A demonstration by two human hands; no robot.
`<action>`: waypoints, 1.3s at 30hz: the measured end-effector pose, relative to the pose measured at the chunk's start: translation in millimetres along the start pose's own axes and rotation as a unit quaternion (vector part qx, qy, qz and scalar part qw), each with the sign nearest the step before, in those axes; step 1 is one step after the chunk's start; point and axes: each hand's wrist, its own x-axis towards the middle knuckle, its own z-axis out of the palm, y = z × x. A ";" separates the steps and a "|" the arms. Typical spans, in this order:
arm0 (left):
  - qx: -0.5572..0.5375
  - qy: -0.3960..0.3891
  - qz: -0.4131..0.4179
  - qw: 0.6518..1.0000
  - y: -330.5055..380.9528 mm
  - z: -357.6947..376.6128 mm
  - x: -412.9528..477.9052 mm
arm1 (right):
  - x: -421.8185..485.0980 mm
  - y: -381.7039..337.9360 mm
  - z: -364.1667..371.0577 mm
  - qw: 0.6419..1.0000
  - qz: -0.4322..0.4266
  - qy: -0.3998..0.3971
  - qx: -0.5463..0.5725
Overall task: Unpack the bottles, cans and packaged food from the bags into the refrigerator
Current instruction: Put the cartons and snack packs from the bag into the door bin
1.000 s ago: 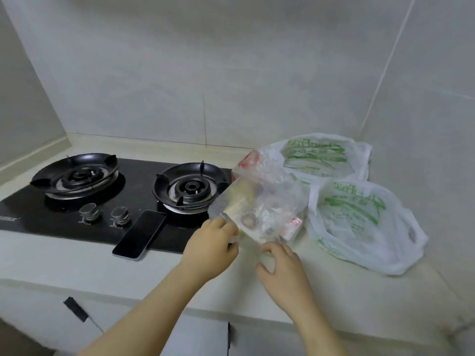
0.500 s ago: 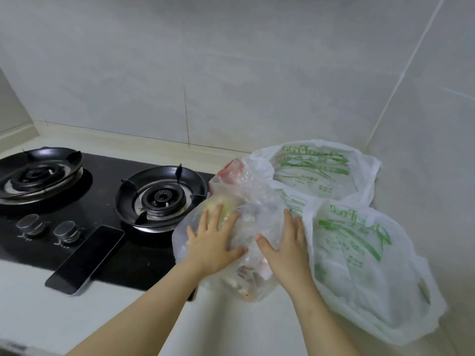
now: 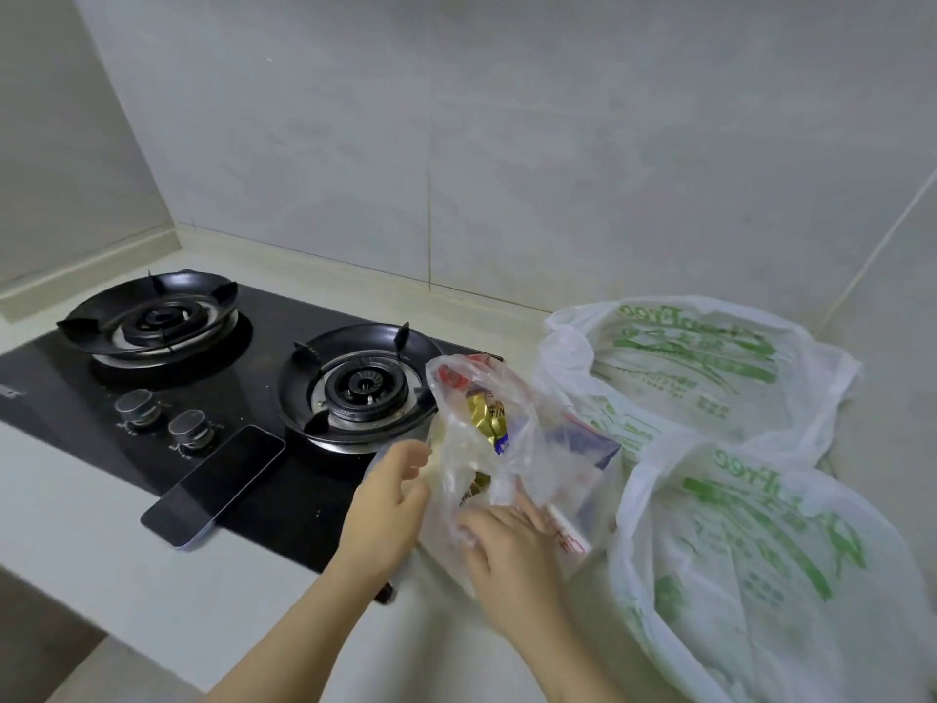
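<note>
A clear plastic bag [image 3: 512, 449] with packaged food stands on the counter just right of the stove; a gold packet [image 3: 487, 416] and a blue packet [image 3: 583, 449] show through it. My left hand [image 3: 390, 509] is at the bag's left side, fingers curled against the plastic. My right hand [image 3: 507, 545] lies on the bag's lower front, pinching the film. Two white bags with green print stand to the right, one at the back [image 3: 710, 367] and one nearer [image 3: 760, 565]. No refrigerator is in view.
A black two-burner gas stove [image 3: 243, 398] fills the left of the pale counter [image 3: 91, 525]. A dark phone [image 3: 213, 484] lies on the stove's front edge near two knobs. Tiled walls close the back and the right side.
Both hands have shifted from flat on the clear bag's front to its left side and lower front. The bag's top has opened up, and packets inside show more clearly.
</note>
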 end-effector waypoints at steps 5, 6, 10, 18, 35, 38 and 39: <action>0.086 -0.124 0.137 0.979 0.4 12.3 16.5 | -6.9 3.4 3.5 0.999 0.012 -0.022 0.020; 0.166 -0.145 0.137 0.966 -2.3 16.2 23.8 | -9.6 5.1 4.7 0.999 0.026 -0.036 0.021; 0.339 -0.225 0.086 0.909 -25.4 31.5 34.8 | -15.2 14.9 -4.6 0.987 0.105 -0.122 0.020; 0.198 -0.199 0.139 0.950 -49.9 29.8 25.3 | 5.9 0.8 -36.2 0.968 0.201 -0.145 -0.048; 0.342 -0.131 0.080 0.927 -74.5 -25.4 33.4 | -6.2 32.1 -39.6 0.927 0.332 -0.062 -0.165; 0.099 -0.194 -0.060 0.974 -56.8 -35.3 29.2 | -5.4 31.7 -40.4 0.915 0.353 -0.049 -0.189; 0.009 -0.221 -0.104 0.970 -52.7 -35.6 29.3 | -4.6 30.4 -38.4 0.913 0.346 -0.045 -0.212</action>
